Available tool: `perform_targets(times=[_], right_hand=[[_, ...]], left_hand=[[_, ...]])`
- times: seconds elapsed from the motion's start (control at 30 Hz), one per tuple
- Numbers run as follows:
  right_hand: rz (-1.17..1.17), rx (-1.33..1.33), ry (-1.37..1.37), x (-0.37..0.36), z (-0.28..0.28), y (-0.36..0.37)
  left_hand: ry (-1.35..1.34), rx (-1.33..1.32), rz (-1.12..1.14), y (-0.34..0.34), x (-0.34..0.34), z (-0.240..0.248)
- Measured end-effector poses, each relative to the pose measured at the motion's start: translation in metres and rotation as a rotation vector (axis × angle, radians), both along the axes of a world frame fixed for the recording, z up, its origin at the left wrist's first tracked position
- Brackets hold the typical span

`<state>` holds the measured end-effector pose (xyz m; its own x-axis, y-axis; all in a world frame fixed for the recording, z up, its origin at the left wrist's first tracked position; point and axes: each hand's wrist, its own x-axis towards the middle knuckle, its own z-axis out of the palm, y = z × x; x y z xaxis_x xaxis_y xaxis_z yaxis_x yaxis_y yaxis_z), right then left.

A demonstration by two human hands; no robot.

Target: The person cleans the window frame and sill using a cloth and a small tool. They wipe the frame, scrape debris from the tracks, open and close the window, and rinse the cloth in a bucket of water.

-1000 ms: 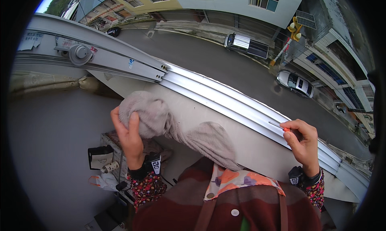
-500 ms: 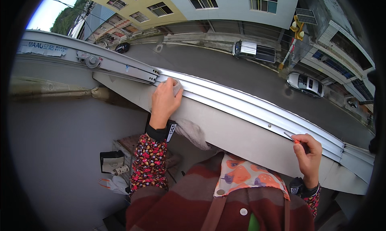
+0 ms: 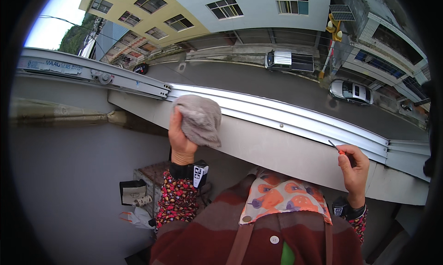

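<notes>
Through the head camera I log: left hand (image 3: 182,147) clamped on bunched grey cloth (image 3: 200,119); right hand (image 3: 354,168) pinching orange-handled screwdriver (image 3: 341,152), its tip near window track (image 3: 249,107).

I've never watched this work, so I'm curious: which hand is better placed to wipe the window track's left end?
Left, I'd judge: the left hand holds the grey cloth near that end of the track, while the right hand grips an orange-handled tool farther along.

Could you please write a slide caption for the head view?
Above a street, the left hand holds a bunched cloth, the right hand an orange-handled tool, beside a window track.
</notes>
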<state>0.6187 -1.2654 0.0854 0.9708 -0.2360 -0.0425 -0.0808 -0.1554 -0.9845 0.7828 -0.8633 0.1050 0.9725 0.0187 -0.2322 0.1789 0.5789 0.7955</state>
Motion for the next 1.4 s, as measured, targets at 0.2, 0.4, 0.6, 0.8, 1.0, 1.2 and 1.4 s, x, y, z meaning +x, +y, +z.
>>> perform_targets(times=[0.2, 0.4, 0.6, 0.8, 1.0, 1.2, 1.4], right_hand=[[-0.044, 0.012, -0.024, -0.011, -0.010, -0.004], [-0.056, 0.009, -0.043, -0.011, -0.010, -0.002], [-0.100, -0.010, -0.083, -0.017, -0.009, -0.006], [-0.227, 0.054, -0.102, -0.028, -0.023, -0.014], [-0.229, 0.029, -0.154, -0.034, -0.020, -0.031], [-0.191, 0.047, -0.148, -0.041, -0.020, -0.044], [-0.261, -0.019, -0.182, -0.070, -0.015, -0.066]], left_hand=[[-0.528, 0.278, 0.188, 0.083, 0.010, 0.044], [-0.410, 1.839, 0.097, 0.084, 0.077, -0.015], [-0.308, 2.346, -0.243, 0.056, 0.114, -0.038], [-0.476, 2.194, -0.343, -0.005, 0.074, -0.031], [-0.659, 1.892, -0.388, -0.066, 0.031, -0.025], [-0.826, 1.521, -0.642, -0.162, -0.016, -0.031], [-1.030, 1.301, -0.917, -0.259, -0.045, -0.032]])
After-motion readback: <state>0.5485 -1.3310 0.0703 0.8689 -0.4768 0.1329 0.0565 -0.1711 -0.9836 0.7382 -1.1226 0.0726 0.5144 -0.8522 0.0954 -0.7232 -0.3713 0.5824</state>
